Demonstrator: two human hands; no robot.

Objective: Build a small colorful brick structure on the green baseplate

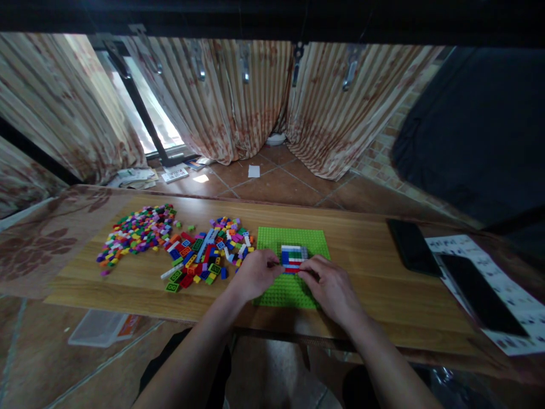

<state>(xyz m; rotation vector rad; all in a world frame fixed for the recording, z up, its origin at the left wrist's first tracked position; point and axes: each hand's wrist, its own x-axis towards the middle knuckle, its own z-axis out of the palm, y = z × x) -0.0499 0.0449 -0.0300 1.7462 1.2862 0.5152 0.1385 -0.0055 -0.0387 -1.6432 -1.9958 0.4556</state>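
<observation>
A bright green studded baseplate [293, 295] lies on the wooden table in front of me. On it sits a small block of toy bricks [293, 254] in white, blue, green, grey and red rows. My left hand [258, 274] is at the block's left side, thumb and fingers pinched together by its near left corner. From the right, my right hand [330, 282] has its fingertips closed at the near right corner, by the red row. Whether either hand holds a loose brick is hidden by the fingers.
Left of the baseplate lies a pile of larger mixed bricks [191, 261], with a heap of small bricks [140, 230] beyond. At the right are a dark tablet [413, 247], a black phone [483, 292] and a printed sheet [517, 301]. A clear plastic box [97, 328] is below the table.
</observation>
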